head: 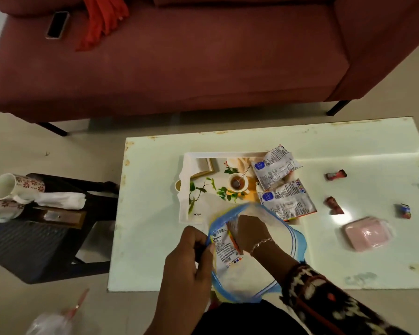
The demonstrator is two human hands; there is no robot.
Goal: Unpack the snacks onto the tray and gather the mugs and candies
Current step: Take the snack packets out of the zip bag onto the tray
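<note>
From the head camera we see the left hand [186,259] pinching the blue rim of a clear zip bag [293,240] that lies at the near edge of the white table [155,238]. The right hand [252,232] is inside the bag's mouth, with its fingers curled round a snack packet [224,247]. That packet carries a blue badge and lines of small print that we cannot read. Just beyond the bag sits the tray [186,189], printed with a teacup and green leaves. The small dark mark at its near corner is too blurred for us to make out. Two packets [275,166] of the same kind lie back side up over the tray's right edge, and their text is likewise too fine to read. To the right, three wrapped candies [336,175] lie apart on the table, near a pink box [367,234]. Off to the left, white mugs [12,184] with red flowers lie on their sides on a dark side stand [58,238], beside a white cloth [61,200]. Behind the table, a phone [57,24] rests on a maroon sofa [179,68].
</note>
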